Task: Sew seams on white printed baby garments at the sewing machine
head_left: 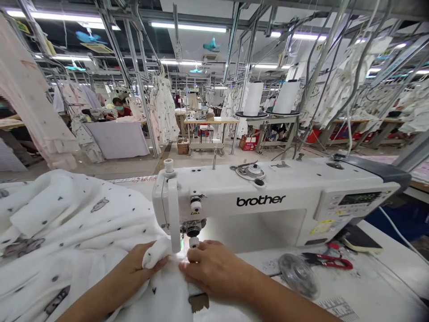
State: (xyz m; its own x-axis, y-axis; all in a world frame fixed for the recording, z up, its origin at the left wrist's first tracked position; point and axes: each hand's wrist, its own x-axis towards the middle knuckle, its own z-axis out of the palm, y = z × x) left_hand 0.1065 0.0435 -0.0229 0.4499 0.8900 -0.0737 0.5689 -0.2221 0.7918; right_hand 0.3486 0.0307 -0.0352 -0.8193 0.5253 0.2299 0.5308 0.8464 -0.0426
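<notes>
A white cloth with small dark prints (pixel 100 237) is heaped on the left and runs under the needle area of a white sewing machine (pixel 221 188). My left hand (pixel 144 264) pinches a bunched fold of this cloth just left of the machine head. Right of the needle, my right hand (pixel 214 268) has its fingers curled down at the cloth, close to the presser foot; the fingertips are partly hidden. The needle itself is hard to make out behind the machine head. A small dark metal plate (pixel 199 302) shows below my right hand.
Red-handled thread snips (pixel 331 260) and a clear round plastic piece (pixel 298 273) lie on the right of the machine table. Behind the machine stand two white thread cones (pixel 253 99). Printed garments (pixel 164 107) hang beyond, and a co-worker (pixel 121 108) sits at the far left.
</notes>
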